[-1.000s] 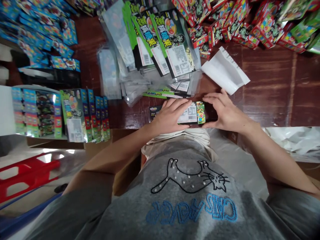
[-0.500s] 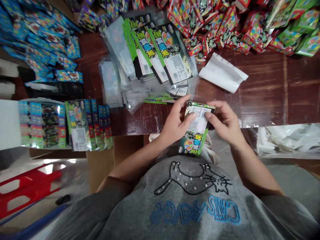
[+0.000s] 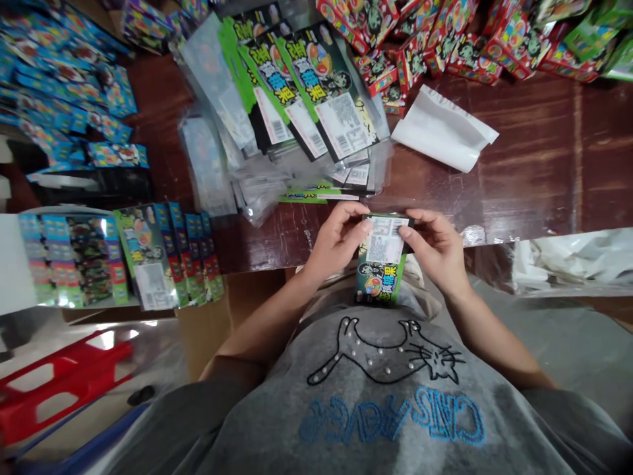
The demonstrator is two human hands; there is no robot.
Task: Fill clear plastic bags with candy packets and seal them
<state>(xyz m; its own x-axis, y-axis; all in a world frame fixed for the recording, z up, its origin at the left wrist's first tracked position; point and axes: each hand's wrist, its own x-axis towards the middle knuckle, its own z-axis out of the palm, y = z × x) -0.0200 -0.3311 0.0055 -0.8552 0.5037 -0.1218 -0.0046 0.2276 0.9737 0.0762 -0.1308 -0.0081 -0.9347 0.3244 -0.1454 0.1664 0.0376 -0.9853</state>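
A black and green printed packet (image 3: 383,257) with a white label hangs just off the table's near edge, in front of my shirt. My left hand (image 3: 341,239) pinches its upper left corner between thumb and fingers. At the upper right corner, my right hand (image 3: 436,247) grips it the same way. Beyond my hands, a pile of similar flat packets (image 3: 321,86) and clear plastic sleeves (image 3: 208,158) overlaps on the dark red table. A folded white paper (image 3: 445,128) lies to the right of that pile.
Small red boxes (image 3: 459,53) and green boxes (image 3: 588,39) lie along the back right. Blue packets (image 3: 74,72) are heaped at the back left. An open box of upright packs (image 3: 74,260) stands at left. A red plastic frame (image 3: 59,379) is below it.
The packet has straightened slightly, and both hands sit a little lower around its top corners. The view has shifted, with the table items further left and higher.
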